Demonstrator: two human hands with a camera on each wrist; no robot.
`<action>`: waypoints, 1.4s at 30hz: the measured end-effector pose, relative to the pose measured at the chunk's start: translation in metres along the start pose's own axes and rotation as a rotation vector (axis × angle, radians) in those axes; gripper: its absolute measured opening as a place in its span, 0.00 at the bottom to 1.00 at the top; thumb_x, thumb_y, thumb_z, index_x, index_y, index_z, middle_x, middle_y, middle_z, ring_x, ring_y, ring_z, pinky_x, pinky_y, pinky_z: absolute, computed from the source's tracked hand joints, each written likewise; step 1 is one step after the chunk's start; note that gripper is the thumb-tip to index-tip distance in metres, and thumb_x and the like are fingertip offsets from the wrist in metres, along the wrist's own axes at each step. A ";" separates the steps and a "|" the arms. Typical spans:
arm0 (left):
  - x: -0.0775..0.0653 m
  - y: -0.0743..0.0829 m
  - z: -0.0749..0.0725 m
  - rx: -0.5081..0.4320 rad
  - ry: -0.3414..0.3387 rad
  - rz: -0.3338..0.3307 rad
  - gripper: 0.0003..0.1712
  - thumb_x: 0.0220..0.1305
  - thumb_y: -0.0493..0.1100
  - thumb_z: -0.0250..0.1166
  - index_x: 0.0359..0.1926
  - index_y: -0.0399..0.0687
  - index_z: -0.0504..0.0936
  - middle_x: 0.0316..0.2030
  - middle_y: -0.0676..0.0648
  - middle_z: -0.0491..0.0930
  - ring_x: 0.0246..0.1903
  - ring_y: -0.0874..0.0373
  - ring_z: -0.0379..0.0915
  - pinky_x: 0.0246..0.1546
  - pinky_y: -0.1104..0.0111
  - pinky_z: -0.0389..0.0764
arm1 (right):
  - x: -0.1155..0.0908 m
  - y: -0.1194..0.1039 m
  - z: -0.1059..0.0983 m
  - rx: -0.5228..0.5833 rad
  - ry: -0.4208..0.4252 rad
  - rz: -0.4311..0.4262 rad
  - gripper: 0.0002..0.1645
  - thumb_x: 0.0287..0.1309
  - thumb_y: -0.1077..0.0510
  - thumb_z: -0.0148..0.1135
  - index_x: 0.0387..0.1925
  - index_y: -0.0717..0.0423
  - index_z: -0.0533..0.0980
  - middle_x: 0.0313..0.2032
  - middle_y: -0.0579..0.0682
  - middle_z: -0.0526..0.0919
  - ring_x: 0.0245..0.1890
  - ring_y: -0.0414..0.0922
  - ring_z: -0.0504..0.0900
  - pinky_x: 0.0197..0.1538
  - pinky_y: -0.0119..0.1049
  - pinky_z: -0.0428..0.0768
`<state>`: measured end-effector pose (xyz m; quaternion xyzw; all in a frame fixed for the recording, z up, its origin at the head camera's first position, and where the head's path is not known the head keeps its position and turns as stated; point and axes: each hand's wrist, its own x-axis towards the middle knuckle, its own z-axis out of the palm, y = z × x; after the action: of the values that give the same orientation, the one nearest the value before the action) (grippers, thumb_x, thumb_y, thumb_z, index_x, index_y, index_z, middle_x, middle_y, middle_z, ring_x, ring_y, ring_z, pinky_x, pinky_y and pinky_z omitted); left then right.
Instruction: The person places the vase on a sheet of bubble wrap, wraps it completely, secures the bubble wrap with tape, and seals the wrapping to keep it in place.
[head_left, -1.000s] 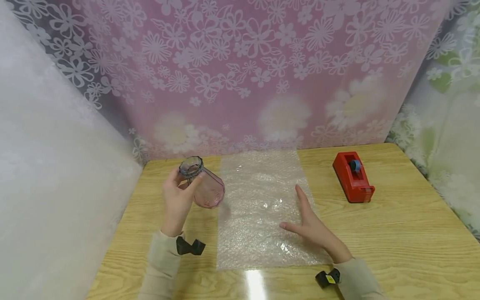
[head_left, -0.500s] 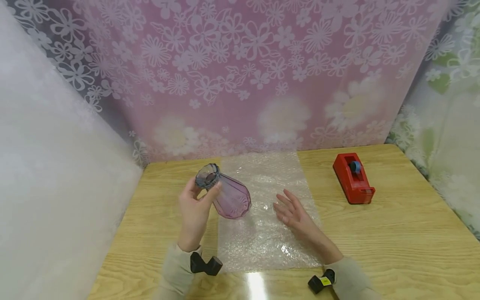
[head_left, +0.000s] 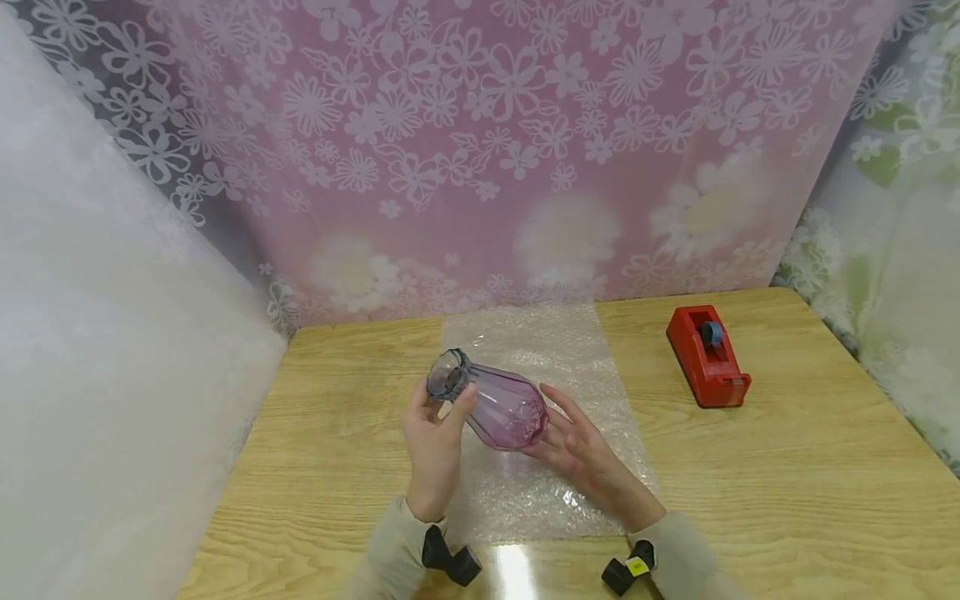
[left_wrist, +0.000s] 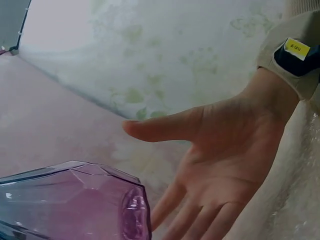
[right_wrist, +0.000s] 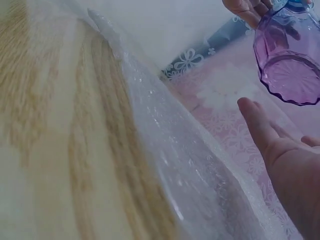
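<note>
vase [head_left: 506, 407], long axis aslant, mouth leftward, base toward right hand [head_left: 587, 463]

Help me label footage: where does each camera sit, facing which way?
Head: on the head, facing forward and down at the vase; left hand, right hand and sleeves show.
Left wrist: worn there, facing the vase; right hand and sleeve show.
Right wrist: worn there, facing the vase; parts of both hands show.
Both wrist views share the vase.

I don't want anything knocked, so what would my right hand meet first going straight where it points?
Probably the glass vase, at its pink base. In the head view, the right hand is at its edge, but depth is unclear; it might pass beneath or behind.
</note>
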<state>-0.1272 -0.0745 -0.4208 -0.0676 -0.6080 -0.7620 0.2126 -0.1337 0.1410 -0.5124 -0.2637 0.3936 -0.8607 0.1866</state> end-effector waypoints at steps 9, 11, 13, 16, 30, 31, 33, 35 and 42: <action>-0.020 -0.019 0.019 -0.071 0.091 0.023 0.22 0.60 0.31 0.68 0.55 0.29 0.76 0.48 0.44 0.80 0.52 0.52 0.75 0.53 0.63 0.77 | 0.001 0.001 0.000 -0.011 -0.007 -0.049 0.50 0.61 0.55 0.68 0.76 0.50 0.50 0.71 0.56 0.61 0.68 0.53 0.67 0.64 0.50 0.69; -0.025 -0.024 0.022 -0.089 0.101 0.020 0.21 0.62 0.31 0.67 0.56 0.30 0.76 0.49 0.43 0.80 0.54 0.51 0.74 0.54 0.62 0.77 | 0.000 0.001 -0.001 -0.058 0.012 -0.066 0.50 0.59 0.56 0.70 0.76 0.50 0.52 0.70 0.54 0.61 0.68 0.51 0.67 0.64 0.49 0.70; -0.030 -0.028 0.025 -0.096 0.093 0.008 0.21 0.63 0.32 0.66 0.57 0.32 0.76 0.51 0.43 0.79 0.56 0.51 0.73 0.54 0.61 0.77 | -0.001 0.001 -0.002 -0.127 0.048 -0.082 0.49 0.58 0.58 0.71 0.75 0.51 0.55 0.68 0.51 0.64 0.66 0.48 0.69 0.63 0.45 0.71; -0.035 -0.034 0.028 -0.101 0.064 -0.007 0.21 0.63 0.33 0.65 0.57 0.32 0.75 0.51 0.44 0.79 0.56 0.51 0.73 0.54 0.61 0.77 | -0.003 -0.001 -0.003 -0.232 0.107 -0.097 0.45 0.57 0.61 0.70 0.73 0.51 0.59 0.66 0.48 0.67 0.64 0.44 0.70 0.62 0.39 0.73; -0.042 -0.042 0.021 -0.117 -0.015 -0.009 0.24 0.61 0.29 0.65 0.55 0.25 0.67 0.48 0.44 0.76 0.48 0.58 0.75 0.50 0.69 0.78 | -0.011 -0.012 -0.018 -0.366 0.105 -0.114 0.41 0.59 0.61 0.68 0.72 0.56 0.61 0.64 0.50 0.72 0.61 0.45 0.74 0.57 0.39 0.77; -0.043 -0.043 0.020 -0.113 -0.016 -0.019 0.24 0.60 0.29 0.66 0.54 0.25 0.66 0.47 0.45 0.77 0.47 0.59 0.75 0.49 0.69 0.78 | -0.012 -0.013 -0.018 -0.371 0.118 -0.102 0.41 0.59 0.61 0.68 0.72 0.55 0.61 0.64 0.50 0.72 0.61 0.45 0.74 0.58 0.39 0.77; -0.046 -0.045 0.019 -0.118 -0.022 -0.047 0.25 0.60 0.30 0.67 0.53 0.25 0.66 0.45 0.45 0.78 0.44 0.60 0.77 0.44 0.71 0.80 | -0.015 -0.015 -0.020 -0.390 0.142 -0.078 0.40 0.60 0.60 0.67 0.71 0.54 0.62 0.64 0.49 0.72 0.61 0.44 0.73 0.59 0.38 0.76; -0.048 -0.047 0.018 -0.128 -0.030 -0.076 0.25 0.59 0.30 0.67 0.52 0.25 0.65 0.44 0.45 0.79 0.42 0.60 0.78 0.40 0.71 0.82 | -0.017 -0.016 -0.021 -0.393 0.161 -0.051 0.40 0.60 0.59 0.66 0.71 0.53 0.62 0.64 0.49 0.71 0.62 0.44 0.72 0.60 0.38 0.74; -0.048 -0.058 0.006 -0.066 -0.099 -0.237 0.24 0.57 0.32 0.70 0.48 0.31 0.67 0.41 0.42 0.82 0.37 0.59 0.81 0.35 0.72 0.81 | -0.023 -0.017 -0.028 -0.428 0.182 -0.017 0.37 0.60 0.61 0.63 0.70 0.54 0.63 0.62 0.49 0.73 0.61 0.44 0.73 0.59 0.38 0.75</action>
<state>-0.1088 -0.0471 -0.4884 -0.0397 -0.5962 -0.7970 0.0884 -0.1344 0.1797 -0.5221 -0.2219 0.5801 -0.7793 0.0827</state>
